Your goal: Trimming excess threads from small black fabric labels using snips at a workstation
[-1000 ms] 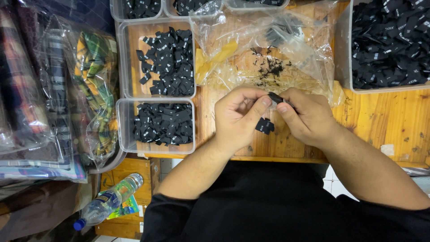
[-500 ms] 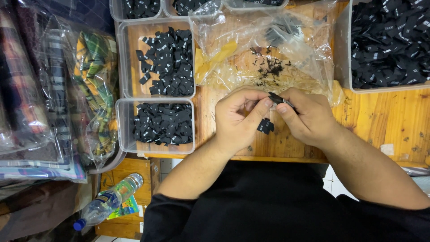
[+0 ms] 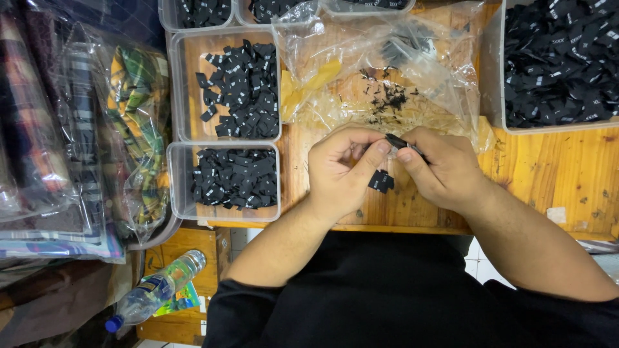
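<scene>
Black label [image 3: 394, 140] pinched by both hands [image 3: 340, 173] [image 3: 445, 169]; plastic bag [image 3: 387, 71] behind, label trays [image 3: 225, 183] left.

We bring both forearms in from below, bare beneath black sleeves, and they converge at centre. Our left hand [image 3: 338, 171] curls, thumb stretched toward the right. Our right hand [image 3: 442, 169] mirrors it, fingers bent, thumb and forefinger pinched. The fingertips of both hands meet.
</scene>
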